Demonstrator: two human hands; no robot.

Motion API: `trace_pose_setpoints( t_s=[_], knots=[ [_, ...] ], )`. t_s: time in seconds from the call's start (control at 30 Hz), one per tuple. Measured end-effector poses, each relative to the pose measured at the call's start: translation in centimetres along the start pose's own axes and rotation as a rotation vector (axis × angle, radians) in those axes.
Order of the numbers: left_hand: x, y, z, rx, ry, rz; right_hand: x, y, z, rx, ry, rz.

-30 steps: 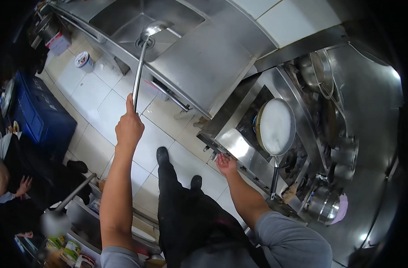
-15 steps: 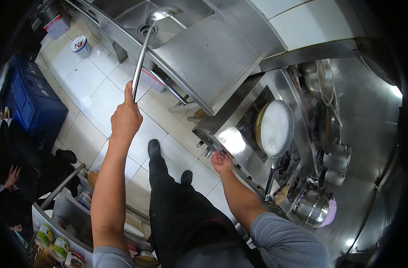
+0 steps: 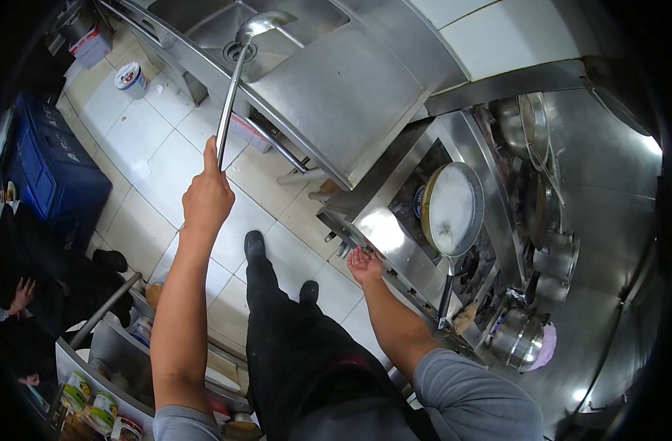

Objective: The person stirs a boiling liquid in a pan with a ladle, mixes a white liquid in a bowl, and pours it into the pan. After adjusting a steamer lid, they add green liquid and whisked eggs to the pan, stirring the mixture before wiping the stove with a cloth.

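Note:
My left hand (image 3: 208, 194) is closed round the long handle of a steel ladle (image 3: 236, 92), its index finger stretched along the shaft. The bowl of the ladle hangs over the sink (image 3: 196, 26). At the front of the gas stove (image 3: 380, 224), my right hand (image 3: 364, 266) has its palm turned up and fingers curled at a stove knob, which they mostly hide. A frying pan (image 3: 428, 213) with a whitish, foamy-looking content sits on the burner, its black handle pointing toward me. A blue flame (image 3: 418, 200) shows at the pan's left side.
Pots (image 3: 518, 339) and strainers (image 3: 534, 132) line the stove's right side. A steel counter (image 3: 343, 95) joins the sink. On the tiled floor stand a white tub (image 3: 132, 81) and a blue bin (image 3: 60, 173). Another person (image 3: 27, 272) is at the left, near a shelf with cans (image 3: 101, 408).
A blue flame now shows beside the pan, where none was visible before. The white content has a darker patch near the handle. Both hands stay nearly in place.

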State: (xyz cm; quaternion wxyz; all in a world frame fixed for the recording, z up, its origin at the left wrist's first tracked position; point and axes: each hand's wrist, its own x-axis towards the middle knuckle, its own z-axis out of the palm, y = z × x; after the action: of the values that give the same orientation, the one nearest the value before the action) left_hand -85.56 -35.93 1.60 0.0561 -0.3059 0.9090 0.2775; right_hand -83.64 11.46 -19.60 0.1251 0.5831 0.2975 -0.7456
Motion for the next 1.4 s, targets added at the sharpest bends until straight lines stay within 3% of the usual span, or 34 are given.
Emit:
trace_pose_setpoints(
  t_s=[0.23,0.33,0.4,0.53,0.6,0.67,0.83,1.07,1.4],
  knots=[
    [0.1,-0.4,-0.4,-0.018,0.007,0.015,-1.6,0.7,0.4,0.057,0.015,0.018],
    [-1.4,-0.2,-0.7,-0.15,0.081,0.131,-3.3,1.0,-0.4,0.037,0.026,0.035],
    [-3.9,1.3,-1.9,-0.351,0.074,0.239,-4.5,0.9,-3.0,-0.144,0.009,0.069],
    [-11.0,4.5,-2.8,-0.531,-0.195,0.31,-7.1,-0.9,-9.7,-0.382,-0.002,0.107],
    [-15.1,8.9,-5.2,-0.845,-0.533,0.183,-7.9,-2.2,-13.5,-0.467,-0.016,0.113],
    [-17.7,11.8,-5.8,-0.879,-0.784,0.139,-8.5,-3.8,-16.7,-0.549,-0.033,0.121],
    [-21.9,17.7,-4.0,-0.597,-0.963,0.163,-9.9,-8.2,-23.3,-0.734,-0.062,0.056],
    [-24.1,22.5,-3.4,-0.302,-0.957,0.254,-10.3,-12.3,-33.3,-0.69,-0.006,-0.059],
    [-28.1,28.0,-0.7,-0.346,-1.048,0.183,-11.7,-11.8,-40.9,-0.589,0.056,-0.008]
  ],
)
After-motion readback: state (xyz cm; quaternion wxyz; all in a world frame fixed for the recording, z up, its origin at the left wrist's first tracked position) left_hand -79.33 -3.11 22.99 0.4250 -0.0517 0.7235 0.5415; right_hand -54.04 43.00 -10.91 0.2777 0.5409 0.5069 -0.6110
